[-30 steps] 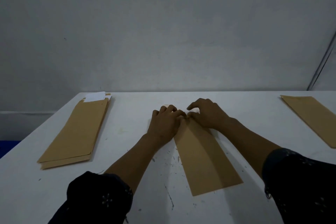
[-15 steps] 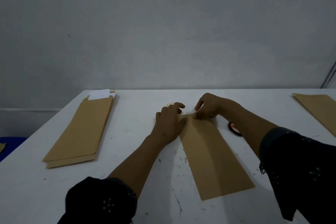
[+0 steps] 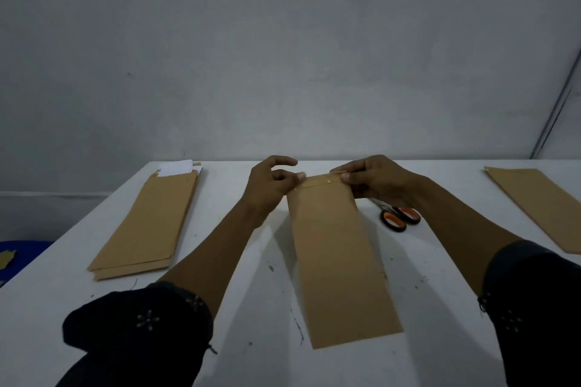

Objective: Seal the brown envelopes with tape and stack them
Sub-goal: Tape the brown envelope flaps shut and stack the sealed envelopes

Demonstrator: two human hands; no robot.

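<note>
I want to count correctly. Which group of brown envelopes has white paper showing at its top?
The stack at the table's left. White paper shows at its far end; the middle envelope and right one show none.

Brown envelope [image 3: 339, 261] — orange-handled scissors [image 3: 396, 217]

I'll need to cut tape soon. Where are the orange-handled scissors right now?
In the head view, the orange-handled scissors lie on the white table, right of the middle brown envelope, blades partly hidden beneath the right hand.

Both forearms are bare below dark, seemingly black sleeves [image 3: 141, 324] pushed up near the elbows, each dotted with small pale flower-like embellishments.
</note>
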